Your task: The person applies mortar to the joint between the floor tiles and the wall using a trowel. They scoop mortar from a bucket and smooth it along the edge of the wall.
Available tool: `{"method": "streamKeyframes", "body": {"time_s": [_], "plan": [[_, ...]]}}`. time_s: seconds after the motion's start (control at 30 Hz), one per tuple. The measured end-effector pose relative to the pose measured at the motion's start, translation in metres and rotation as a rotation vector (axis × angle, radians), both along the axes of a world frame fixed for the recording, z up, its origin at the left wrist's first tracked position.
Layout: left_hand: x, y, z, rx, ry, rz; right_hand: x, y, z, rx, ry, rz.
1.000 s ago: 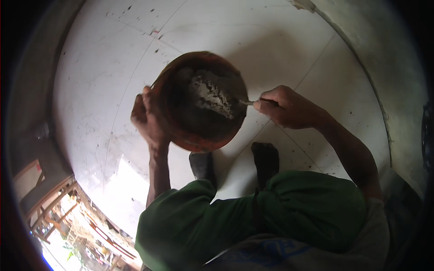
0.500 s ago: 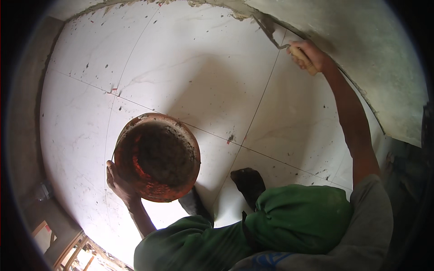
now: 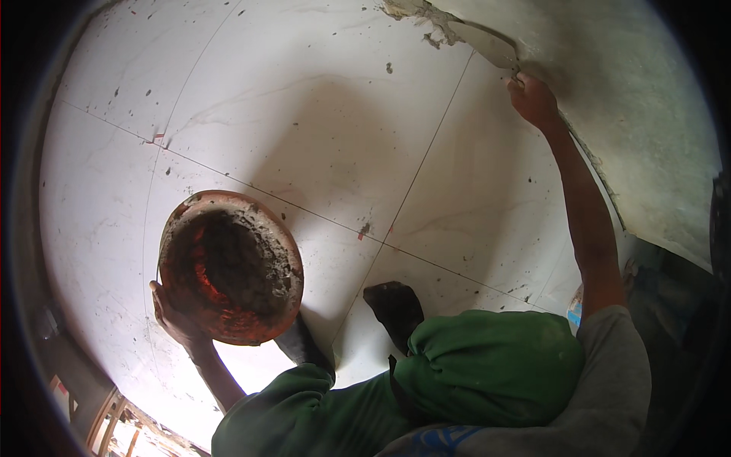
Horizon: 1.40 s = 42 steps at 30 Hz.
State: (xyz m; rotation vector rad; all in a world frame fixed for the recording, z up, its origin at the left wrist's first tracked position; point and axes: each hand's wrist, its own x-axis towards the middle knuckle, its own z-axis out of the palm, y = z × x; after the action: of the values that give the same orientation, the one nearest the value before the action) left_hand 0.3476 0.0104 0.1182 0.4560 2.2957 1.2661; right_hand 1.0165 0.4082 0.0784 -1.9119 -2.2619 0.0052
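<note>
My left hand (image 3: 177,320) grips an orange bucket (image 3: 166,251) at its left side, tilted so its dark inside and the crust of grey mortar round the rim show. At the upper right my right hand (image 3: 531,99) is closed on a trowel (image 3: 491,44), whose blade lies along the foot of the wall against rough grey mortar (image 3: 430,30). The trowel's handle is mostly hidden by my fingers.
White floor tiles (image 3: 343,137) with dark specks, thin joints and small red pieces (image 3: 359,236) surround me. A grey wall (image 3: 632,129) runs along the right. My dark-clad feet (image 3: 392,308) are below. A blue and white item (image 3: 575,308) lies at the lower right.
My right hand has swung from the bucket up to the wall's foot with the trowel, its blade now flatter along the joint. The bucket and left hand have moved lower and leftward in view.
</note>
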Motion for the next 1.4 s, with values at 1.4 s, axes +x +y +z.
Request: {"method": "streamKeyframes", "body": {"time_s": [1.4], "plan": [[-0.021,-0.014,-0.029,0.166,-0.242,0.149,-0.060,0.055,-0.003,-0.022,-0.260,-0.053]]}}
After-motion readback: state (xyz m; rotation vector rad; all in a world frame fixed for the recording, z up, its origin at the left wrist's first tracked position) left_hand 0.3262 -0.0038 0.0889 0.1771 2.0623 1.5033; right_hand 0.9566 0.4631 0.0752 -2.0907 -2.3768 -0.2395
